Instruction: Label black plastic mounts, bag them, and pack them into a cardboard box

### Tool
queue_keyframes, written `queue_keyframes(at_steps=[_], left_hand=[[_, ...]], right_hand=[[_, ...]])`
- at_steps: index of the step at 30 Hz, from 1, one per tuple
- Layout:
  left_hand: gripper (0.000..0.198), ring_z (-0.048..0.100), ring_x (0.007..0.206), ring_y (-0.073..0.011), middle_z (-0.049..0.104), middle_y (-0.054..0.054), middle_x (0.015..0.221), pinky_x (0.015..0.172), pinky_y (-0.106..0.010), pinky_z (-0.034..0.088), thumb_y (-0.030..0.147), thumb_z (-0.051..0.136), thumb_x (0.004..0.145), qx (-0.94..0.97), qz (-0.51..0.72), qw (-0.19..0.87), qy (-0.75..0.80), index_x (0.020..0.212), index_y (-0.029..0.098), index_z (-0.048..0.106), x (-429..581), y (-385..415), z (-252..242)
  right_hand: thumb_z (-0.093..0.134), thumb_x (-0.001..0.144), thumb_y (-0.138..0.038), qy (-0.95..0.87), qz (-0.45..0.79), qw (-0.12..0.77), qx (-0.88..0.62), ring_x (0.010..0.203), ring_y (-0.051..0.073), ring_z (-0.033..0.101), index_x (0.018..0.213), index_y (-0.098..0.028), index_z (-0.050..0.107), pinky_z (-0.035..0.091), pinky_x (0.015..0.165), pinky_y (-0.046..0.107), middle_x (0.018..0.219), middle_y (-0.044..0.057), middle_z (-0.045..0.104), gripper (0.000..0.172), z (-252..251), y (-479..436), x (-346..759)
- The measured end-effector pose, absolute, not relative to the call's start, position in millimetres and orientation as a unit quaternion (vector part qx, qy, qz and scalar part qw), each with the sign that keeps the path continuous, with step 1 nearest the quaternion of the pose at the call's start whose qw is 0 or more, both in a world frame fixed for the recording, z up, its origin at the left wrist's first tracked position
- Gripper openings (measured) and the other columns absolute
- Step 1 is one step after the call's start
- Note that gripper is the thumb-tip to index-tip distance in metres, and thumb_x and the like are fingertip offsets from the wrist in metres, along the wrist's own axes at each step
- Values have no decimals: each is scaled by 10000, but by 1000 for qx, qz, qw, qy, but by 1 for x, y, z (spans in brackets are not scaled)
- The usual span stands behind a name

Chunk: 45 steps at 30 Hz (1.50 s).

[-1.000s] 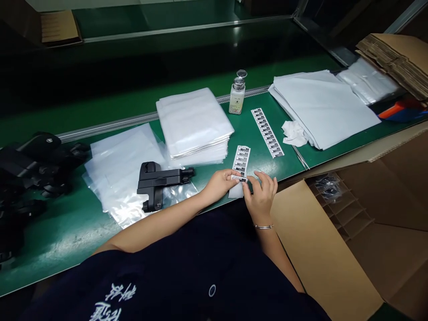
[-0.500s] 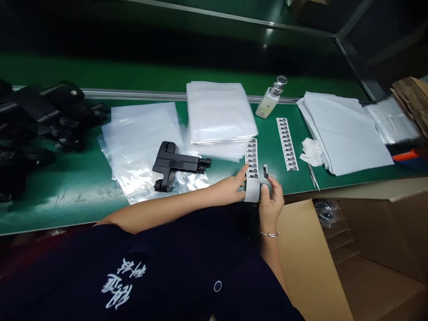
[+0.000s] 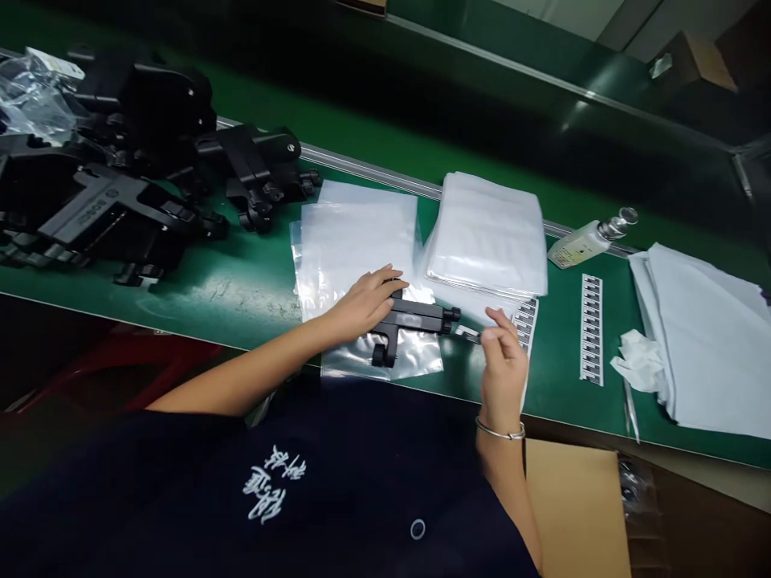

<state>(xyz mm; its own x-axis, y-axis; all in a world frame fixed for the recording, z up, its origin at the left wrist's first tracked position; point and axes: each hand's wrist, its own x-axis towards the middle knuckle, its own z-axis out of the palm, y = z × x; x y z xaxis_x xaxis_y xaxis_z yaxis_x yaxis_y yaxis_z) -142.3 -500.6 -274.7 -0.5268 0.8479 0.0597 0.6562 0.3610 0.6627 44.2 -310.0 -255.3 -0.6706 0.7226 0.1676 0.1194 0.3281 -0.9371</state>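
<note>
My left hand (image 3: 365, 303) lies over the left end of a black plastic bracket (image 3: 408, 323) that rests on clear plastic bags (image 3: 355, 241); its fingers curl on the part. Just right of the bracket's end, my right hand (image 3: 503, 365) pinches a small barcode label (image 3: 468, 334) between thumb and fingers. The label sheet (image 3: 526, 319) it came from lies partly under that hand, at the foot of a stack of white bags (image 3: 487, 234).
Several black brackets (image 3: 120, 177) are heaped at the far left. A second label strip (image 3: 591, 327), a dispenser bottle (image 3: 587, 239), a crumpled wipe (image 3: 637, 361) and white sheets (image 3: 704, 337) lie to the right. A cardboard box (image 3: 578, 506) stands below the green bench edge.
My left hand moved from the label sheet to the black bracket. My right hand carried a peeled label leftward toward the bracket's end. The view swung left.
</note>
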Motion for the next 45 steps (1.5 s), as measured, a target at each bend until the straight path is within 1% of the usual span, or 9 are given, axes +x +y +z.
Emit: queue_keyframes(at_steps=[4,7,12,20,28,37,39,41,45], left_hand=[[422,239,1469,-276,387,-127,1490,1202,-479,251,230,343,947,420,377,140,813,1334,166,499,-108,-493,-275],[408,247,1464,-286,394,-129,1485,1196,-498,268,208,355,941,415,402,146,803,1321,177,502,-105,-491,-273],[394,256,1461,-290,412,-122,1474,1189,-518,284,203,369,937,414,409,142,801,1305,190,509,-108,-492,-275],[397,249,1463,-301,402,-147,1476,1189,-515,281,194,361,938,423,405,131,800,1308,158,502,-106,-491,-278],[392,247,1465,-301,392,-124,1484,1197,-510,266,194,377,936,418,412,141,797,1309,185,497,-107,-492,-278],[388,268,1456,-307,404,-138,1477,1167,-525,319,205,360,954,434,388,120,804,1321,174,482,-107,-491,-279],[395,294,1444,-306,404,-147,1480,1146,-518,350,219,364,959,433,385,98,809,1337,171,468,-106,-492,-279],[399,356,1406,-299,442,-160,1452,1110,-502,388,228,389,955,441,387,41,809,1340,166,471,-107,-496,-278],[274,591,1115,-224,683,-67,1127,907,-385,468,200,474,923,587,331,-71,736,1146,230,630,-112,-508,-273]], right_hand=[[577,826,-351,-799,527,171,-234,1310,266,450,669,-218,596,298,1114,482,1188,70,653,207,-254,-331,6],[573,817,-345,-818,509,128,-237,1237,265,485,635,-218,583,317,1085,480,1142,70,655,223,-257,-334,-2],[583,824,-333,-830,489,115,-243,1152,253,523,629,-212,594,348,1036,458,1132,72,635,230,-254,-335,-1],[592,830,-318,-833,481,113,-248,1151,250,525,633,-205,588,353,1016,437,1123,70,630,226,-253,-338,-2],[588,828,-305,-834,480,112,-248,1146,247,532,640,-208,587,356,1012,437,1111,70,628,211,-252,-338,-2],[601,825,-314,-836,481,112,-242,1119,244,549,635,-201,594,380,989,436,1085,74,627,222,-252,-336,-1],[606,825,-321,-838,478,112,-240,1113,245,553,636,-200,593,388,980,434,1083,75,623,225,-252,-336,-1],[606,824,-322,-841,472,112,-239,1099,245,561,638,-201,594,396,970,431,1081,76,624,222,-252,-337,-2],[598,825,-302,-852,454,123,-230,1074,244,576,641,-204,601,409,965,438,1060,81,638,208,-253,-339,-3]])
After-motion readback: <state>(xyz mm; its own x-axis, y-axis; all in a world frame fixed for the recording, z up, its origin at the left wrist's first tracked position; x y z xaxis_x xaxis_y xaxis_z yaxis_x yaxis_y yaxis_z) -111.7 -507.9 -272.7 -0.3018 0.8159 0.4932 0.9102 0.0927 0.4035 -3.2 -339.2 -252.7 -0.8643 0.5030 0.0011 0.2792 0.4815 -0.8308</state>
